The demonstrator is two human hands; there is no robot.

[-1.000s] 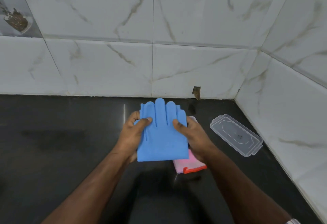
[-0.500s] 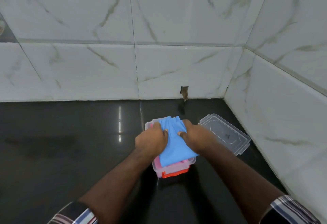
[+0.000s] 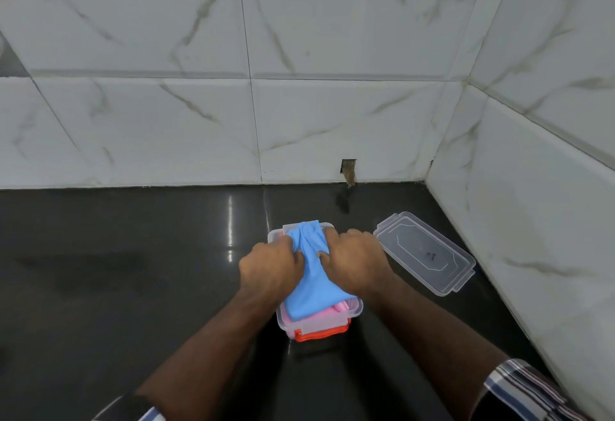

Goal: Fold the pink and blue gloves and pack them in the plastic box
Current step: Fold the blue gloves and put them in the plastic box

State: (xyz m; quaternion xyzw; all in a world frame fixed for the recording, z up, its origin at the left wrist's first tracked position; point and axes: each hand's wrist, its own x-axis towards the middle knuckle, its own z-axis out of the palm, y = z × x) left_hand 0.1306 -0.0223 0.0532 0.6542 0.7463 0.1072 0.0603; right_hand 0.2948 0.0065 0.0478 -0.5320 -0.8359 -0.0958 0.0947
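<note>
The left hand and right hand were both curled knuckles-up, fingers closed on the folded blue rubber glove and pressing it down. A second before, the same glove had been held flat and raised above the desk; half a second before, it was already bunched over the box, with little change since. The blue glove lay inside the clear rectangular plastic box, its far end humped above the rim. Beneath it, the folded pink glove with an orange-red cuff filled the bottom, the cuff showing at the near end. The box stood on the glossy black desk. The clear snap-on lid lay flat nearby to the right, detached.
</note>
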